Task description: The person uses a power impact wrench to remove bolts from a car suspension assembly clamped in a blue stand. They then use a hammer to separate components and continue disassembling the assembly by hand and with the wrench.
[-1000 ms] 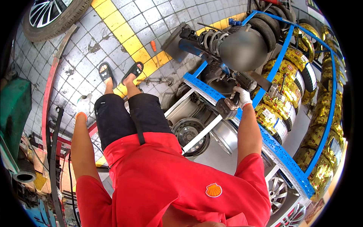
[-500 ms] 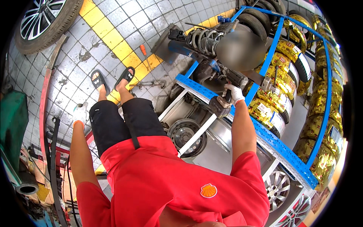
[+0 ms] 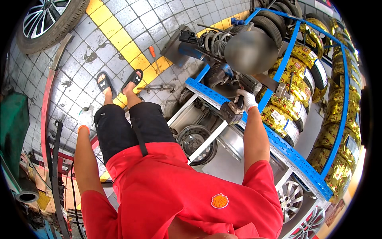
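My right hand (image 3: 246, 99) in a white glove is shut on the handle of a black cordless impact wrench (image 3: 230, 111), held at the blue rack rail. Its upper end is among the metal parts beside a strut with a coil spring (image 3: 213, 44), next to a blurred round patch (image 3: 250, 51) that hides whatever is behind it. My left hand (image 3: 86, 117), also gloved, hangs beside my left thigh with loose fingers and nothing visible in it.
A blue rack (image 3: 292, 148) runs along my right, with gold-wrapped tyres (image 3: 298, 95), bare tyres and steel rims (image 3: 197, 142). An orange screwdriver (image 3: 152, 51) lies on the tiled floor. A large wheel (image 3: 45, 22), red beam (image 3: 49, 95) and green machine (image 3: 14, 127) are leftward.
Compared with a second ago, the view has shifted slightly, so rack, wrench and feet sit a little further left in the picture. My right hand still holds the wrench.
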The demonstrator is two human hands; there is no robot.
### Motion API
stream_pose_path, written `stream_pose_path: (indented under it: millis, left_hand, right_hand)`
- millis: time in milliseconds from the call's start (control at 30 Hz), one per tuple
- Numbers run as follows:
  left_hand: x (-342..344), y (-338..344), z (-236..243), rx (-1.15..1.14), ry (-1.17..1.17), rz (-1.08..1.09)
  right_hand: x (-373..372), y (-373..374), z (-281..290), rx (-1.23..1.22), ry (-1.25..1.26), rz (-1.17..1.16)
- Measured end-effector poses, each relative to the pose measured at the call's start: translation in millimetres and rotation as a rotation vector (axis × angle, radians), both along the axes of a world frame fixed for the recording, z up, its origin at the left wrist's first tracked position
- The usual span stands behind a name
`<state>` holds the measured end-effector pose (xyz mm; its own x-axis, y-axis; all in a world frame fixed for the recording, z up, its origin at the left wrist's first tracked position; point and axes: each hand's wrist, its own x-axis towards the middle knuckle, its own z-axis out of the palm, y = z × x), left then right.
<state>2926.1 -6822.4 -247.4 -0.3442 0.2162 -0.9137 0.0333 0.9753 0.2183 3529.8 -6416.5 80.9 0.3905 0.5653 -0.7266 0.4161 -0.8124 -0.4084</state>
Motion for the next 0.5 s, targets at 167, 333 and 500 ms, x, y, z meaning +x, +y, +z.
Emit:
stream_pose_path:
  millis: [167,333,500]
  left_hand:
    - [-4.1,2.4,2.1,-0.053,0.002,-0.019]
    - [-11.0,-13.7,-20.3,-0.048,0.058,-0.118]
    - [-12.9,-2.0,-5.2,-0.007,0.012,-0.031]
  right_hand:
    - [2.6,2.1,-1.1,0.007,0.000,0.020]
    - [3.3,3.1,-2.0,0.002,0.003,0.020]
    - [-0.9,2.7,-4.1,0.002,0.019,-0.009]
